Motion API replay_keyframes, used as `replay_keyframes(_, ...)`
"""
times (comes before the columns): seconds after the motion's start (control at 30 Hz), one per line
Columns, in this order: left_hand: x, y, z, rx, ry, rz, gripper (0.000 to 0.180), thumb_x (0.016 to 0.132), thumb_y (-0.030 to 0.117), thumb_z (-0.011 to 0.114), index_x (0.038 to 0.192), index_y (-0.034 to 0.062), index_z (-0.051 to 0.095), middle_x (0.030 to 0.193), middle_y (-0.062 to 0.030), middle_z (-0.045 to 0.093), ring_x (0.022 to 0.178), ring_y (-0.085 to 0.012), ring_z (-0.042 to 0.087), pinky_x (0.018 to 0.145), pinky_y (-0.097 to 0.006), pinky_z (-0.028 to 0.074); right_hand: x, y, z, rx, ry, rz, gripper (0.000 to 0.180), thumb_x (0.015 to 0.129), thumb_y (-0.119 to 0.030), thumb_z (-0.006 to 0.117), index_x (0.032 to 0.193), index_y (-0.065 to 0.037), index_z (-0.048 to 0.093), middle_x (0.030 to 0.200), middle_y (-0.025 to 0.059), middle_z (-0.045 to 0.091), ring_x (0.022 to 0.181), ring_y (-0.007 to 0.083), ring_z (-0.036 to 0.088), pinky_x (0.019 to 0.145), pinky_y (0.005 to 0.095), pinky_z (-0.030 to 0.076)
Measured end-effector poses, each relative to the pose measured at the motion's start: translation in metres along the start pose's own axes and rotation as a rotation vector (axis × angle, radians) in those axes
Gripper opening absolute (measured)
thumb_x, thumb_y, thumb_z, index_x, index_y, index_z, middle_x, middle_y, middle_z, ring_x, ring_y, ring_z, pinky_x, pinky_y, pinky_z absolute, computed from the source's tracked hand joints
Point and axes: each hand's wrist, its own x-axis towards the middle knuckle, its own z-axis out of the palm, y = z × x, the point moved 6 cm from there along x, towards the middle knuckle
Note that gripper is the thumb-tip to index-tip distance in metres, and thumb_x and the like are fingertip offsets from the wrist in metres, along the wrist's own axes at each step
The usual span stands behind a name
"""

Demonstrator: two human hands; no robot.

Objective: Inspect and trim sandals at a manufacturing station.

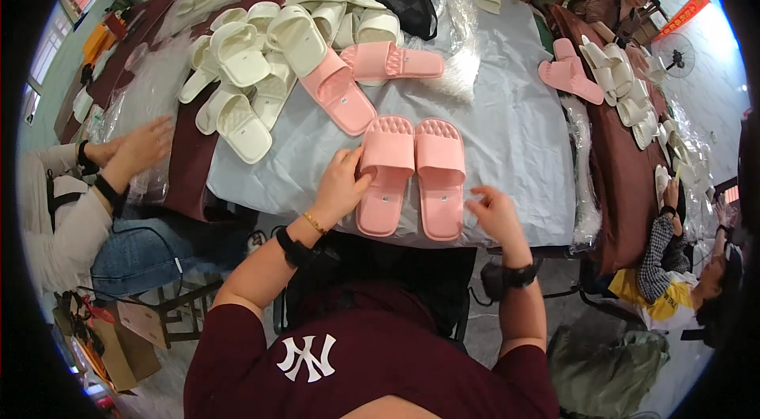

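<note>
Pink slipper pair point(412, 174); cream slippers point(245, 63); grey sheet point(507, 126); maroon table point(190, 158).

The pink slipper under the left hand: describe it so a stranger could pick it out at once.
On the grey sheet covering the table, two pink rubber slippers lie side by side at the near edge. It is the left one, with the left hand resting on its side; its twin lies untouched.

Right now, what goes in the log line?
left hand: touching left pink slipper | right hand: beside right pink slipper, empty | surface: grey sheet
</note>
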Motion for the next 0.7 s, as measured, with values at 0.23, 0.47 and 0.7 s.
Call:
replay_keyframes(0.23,-0.011,0.010,0.003,-0.085,0.006,0.029,0.053,0.081,0.017,0.065,0.126,-0.0030,0.048,0.107,-0.0177,0.054,0.093,-0.0298,0.057,0.079,-0.036,0.047,0.119,-0.032,-0.028,-0.059,0.290,-0.379,0.027,0.081,-0.012,0.062,0.104,0.001,0.062,0.085,0.0142,0.063,0.068,0.0206,0.061,0.063,0.0322,0.049)
replay_keyframes(0.47,-0.006,0.006,-0.017,-0.133,-0.017,-0.006,0.051,0.079,0.018,0.065,0.123,-0.0038,0.048,0.113,-0.0197,0.052,0.102,-0.0351,0.053,0.088,-0.040,0.044,0.203,-0.033,0.016,0.098,-0.049,-0.164,0.041,0.080,-0.013,0.061,0.119,-0.003,0.059,0.096,0.0154,0.066,0.079,0.0231,0.065,0.072,0.0325,0.051)
replay_keyframes(0.7,0.011,0.009,-0.021,0.050,-0.001,0.142,0.050,0.080,0.019,0.064,0.122,-0.0013,0.048,0.116,-0.0182,0.053,0.108,-0.0367,0.050,0.094,-0.042,0.040,0.207,-0.029,0.018,-0.138,0.076,-0.295,0.034,0.074,-0.014,0.059,0.102,0.004,0.066,0.096,0.0260,0.065,0.089,0.0373,0.064,0.081,0.0399,0.050)
